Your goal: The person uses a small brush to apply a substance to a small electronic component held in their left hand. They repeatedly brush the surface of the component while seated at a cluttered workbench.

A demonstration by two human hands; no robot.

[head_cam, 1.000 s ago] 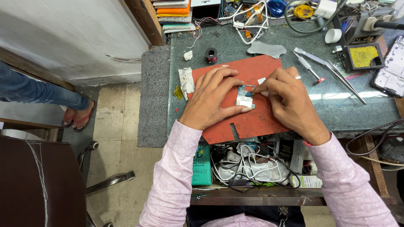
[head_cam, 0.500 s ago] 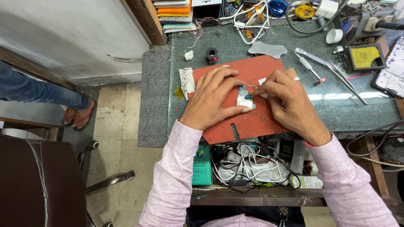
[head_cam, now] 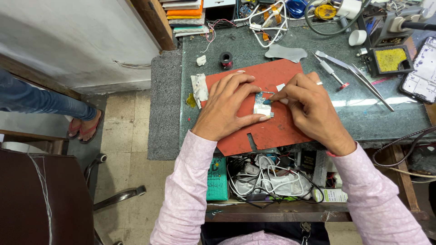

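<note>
A small silvery circuit board (head_cam: 262, 107) lies on a red work mat (head_cam: 268, 131) on the dark green bench. My left hand (head_cam: 227, 105) presses flat on the mat, its thumb and fingers bracketing the board and holding it still. My right hand (head_cam: 309, 109) is pinched at the board's upper right edge, holding a small blue-tipped tool (head_cam: 268, 101) against it. Most of the tool is hidden in the fingers.
Long tweezers (head_cam: 354, 75) and a screwdriver (head_cam: 331, 75) lie right of the mat. A yellow sponge tray (head_cam: 390, 61), a phone frame (head_cam: 420, 81), a wire spool (head_cam: 225, 59) and cables sit behind. A cable-filled shelf (head_cam: 268, 179) is below; another person's legs (head_cam: 50, 106) stand left.
Both hands stay on the board; the right hand's fingers shift very slightly at the board's upper edge. Nothing else moves.
</note>
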